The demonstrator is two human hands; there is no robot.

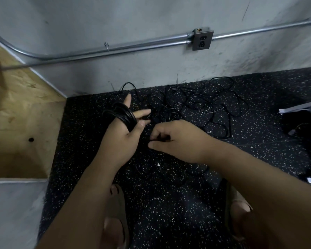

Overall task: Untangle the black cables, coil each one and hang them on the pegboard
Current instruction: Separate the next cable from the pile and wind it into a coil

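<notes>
A scuffed grey wall [151,15] at twelve o'clock carries a metal conduit [133,46] and, at one o'clock, an outlet box [202,39]. Black speckled floor [169,212] spreads below; a plywood panel [16,123] stands at nine o'clock.

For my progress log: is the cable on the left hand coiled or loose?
Coiled: the cable loops several times round the left hand.

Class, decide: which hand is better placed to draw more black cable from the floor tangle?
Right. The right hand pinches a loose black cable strand beside the tangle of black cables; the left hand carries the black cable coil round its straight fingers.
</notes>
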